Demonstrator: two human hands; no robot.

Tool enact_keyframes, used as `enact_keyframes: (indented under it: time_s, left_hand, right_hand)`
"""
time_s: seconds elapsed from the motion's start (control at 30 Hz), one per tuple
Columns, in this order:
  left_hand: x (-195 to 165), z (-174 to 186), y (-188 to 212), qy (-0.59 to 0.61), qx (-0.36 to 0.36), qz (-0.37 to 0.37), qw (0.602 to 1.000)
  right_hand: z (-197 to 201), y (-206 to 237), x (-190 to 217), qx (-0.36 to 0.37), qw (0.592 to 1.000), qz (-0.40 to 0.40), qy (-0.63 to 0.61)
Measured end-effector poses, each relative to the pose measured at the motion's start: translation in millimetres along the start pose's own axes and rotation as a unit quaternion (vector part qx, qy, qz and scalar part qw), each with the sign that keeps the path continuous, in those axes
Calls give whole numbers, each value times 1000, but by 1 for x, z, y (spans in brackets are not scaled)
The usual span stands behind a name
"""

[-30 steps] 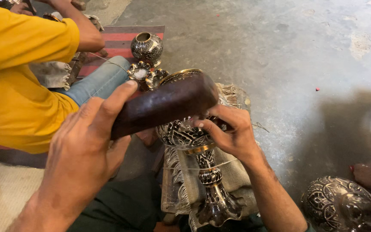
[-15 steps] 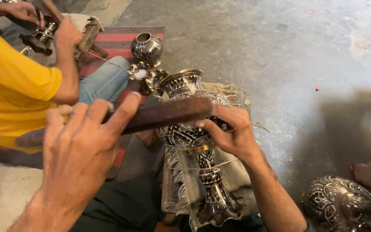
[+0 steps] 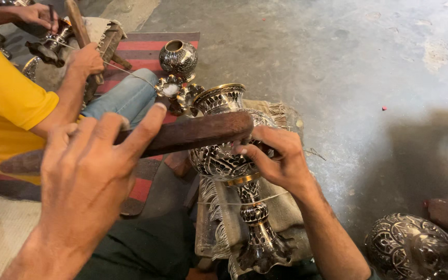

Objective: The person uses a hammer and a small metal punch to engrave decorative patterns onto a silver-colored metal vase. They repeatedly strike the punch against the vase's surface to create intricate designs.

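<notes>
My left hand (image 3: pixel 86 179) grips the wooden mallet (image 3: pixel 182 136) over the engraved metal vase (image 3: pixel 229 155), which lies on burlap on the floor, pinched by my right hand (image 3: pixel 276 158); a misjudged blow could crush those fingers or dent the bowl

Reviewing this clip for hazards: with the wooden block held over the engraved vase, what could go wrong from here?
1. The right hand grips the engraved metal vase right beside the wooden block's striking end; a stray blow could hit the fingers.
2. The vase lies on a fringed cloth over a small support; it may roll or slip off.
3. The left hand swings the block close to the co-worker's knee and the small metal pot; either could get knocked.
</notes>
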State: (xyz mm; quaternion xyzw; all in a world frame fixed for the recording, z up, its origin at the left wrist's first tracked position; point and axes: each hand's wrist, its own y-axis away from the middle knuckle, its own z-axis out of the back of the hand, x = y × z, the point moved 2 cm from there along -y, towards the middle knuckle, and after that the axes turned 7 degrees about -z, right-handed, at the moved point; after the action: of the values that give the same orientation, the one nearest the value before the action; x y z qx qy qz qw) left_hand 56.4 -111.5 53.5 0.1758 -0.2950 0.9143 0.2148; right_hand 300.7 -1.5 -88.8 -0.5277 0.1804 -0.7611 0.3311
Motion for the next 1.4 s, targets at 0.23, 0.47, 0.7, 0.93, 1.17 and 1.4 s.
enact_keyframes:
  time_s: [0.23, 0.47, 0.7, 0.93, 1.17, 1.4]
  left_hand:
    - [1, 1, -1, 112, -34, 16, 993]
    - [0, -3, 5, 36, -21, 24, 999]
    - [-2, -9, 19, 295, 18, 101, 950]
    - [-6, -4, 16, 249, 57, 89, 963]
    - [-8, 12, 5, 198, -12, 25, 980]
    - [-11, 26, -6, -70, -41, -88, 993]
  right_hand:
    - [0, 1, 4, 4, 999, 20, -32]
    - [-1, 2, 4, 11, 994, -14, -104]
    - [-4, 21, 8, -21, 984, -26, -175]
    - [-7, 21, -7, -54, 996, 9, -69]
    - [-11, 25, -15, -76, 996, 43, -27]
    - [-9, 27, -15, -92, 989, 112, -20]
